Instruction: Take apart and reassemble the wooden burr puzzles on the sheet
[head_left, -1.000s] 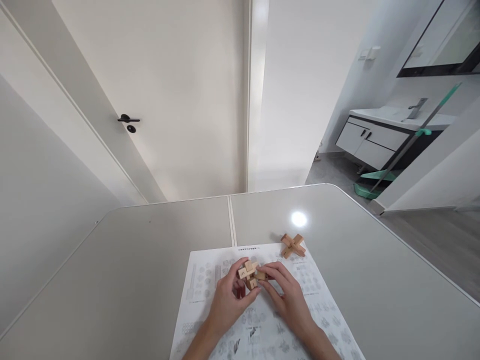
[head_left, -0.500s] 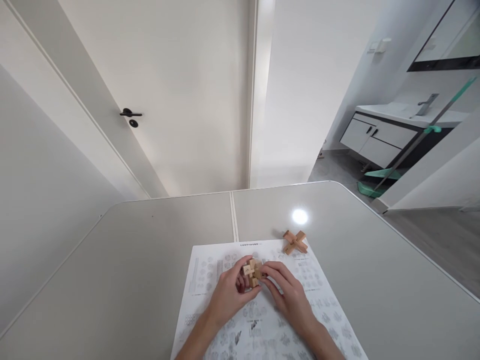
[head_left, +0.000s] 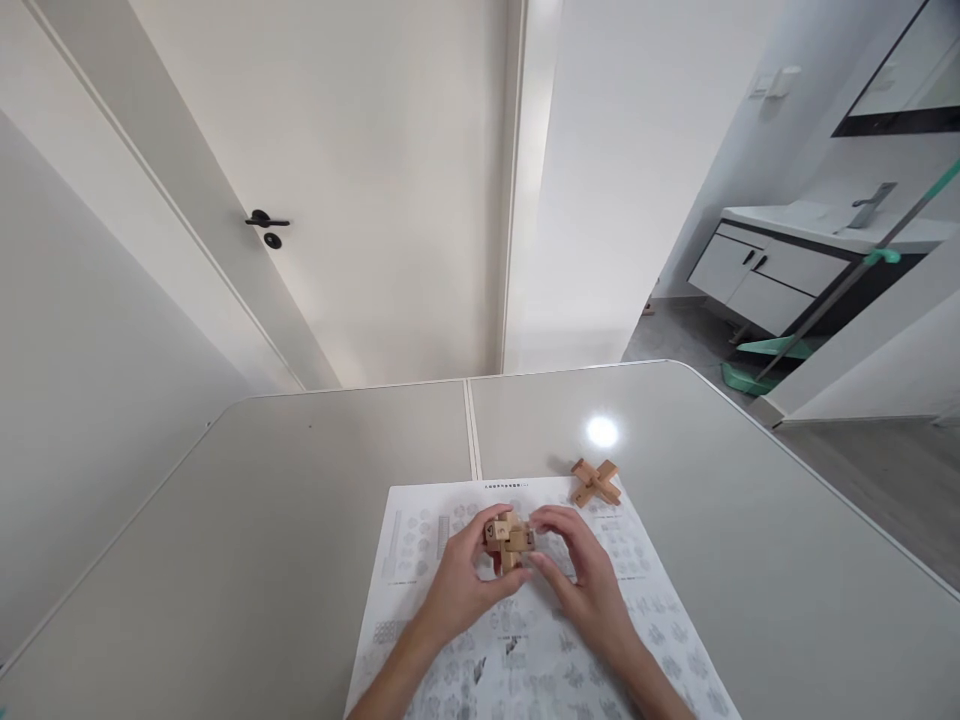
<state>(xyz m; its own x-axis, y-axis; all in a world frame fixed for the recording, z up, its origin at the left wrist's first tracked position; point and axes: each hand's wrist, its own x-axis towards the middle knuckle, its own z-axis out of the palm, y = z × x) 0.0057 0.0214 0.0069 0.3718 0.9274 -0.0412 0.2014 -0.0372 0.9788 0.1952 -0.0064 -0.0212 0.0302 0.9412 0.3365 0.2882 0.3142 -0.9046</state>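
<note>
A wooden burr puzzle point(head_left: 510, 538) of interlocking light blocks is held above the printed sheet point(head_left: 420, 640). My left hand point(head_left: 466, 575) wraps round its left side, thumb below and fingers behind, some of them hidden. Small dark marks show on several block ends. Just to the right, my right hand point(head_left: 581, 568) has its thumb and fingers apart beside the puzzle's right end; nothing is between them. Two crossed wooden pieces point(head_left: 596, 483) lie at the sheet's top right corner.
The grey table point(head_left: 225, 560) has a seam point(head_left: 471, 430) running away from me and rounded far corners. Beyond it stand a white door with a black handle point(head_left: 266, 222), a sink cabinet point(head_left: 772, 265) and a green dustpan point(head_left: 746, 378).
My right fingers have opened and come off the puzzle's right block. The puzzle is turned a little in my left hand. The view has shifted slightly.
</note>
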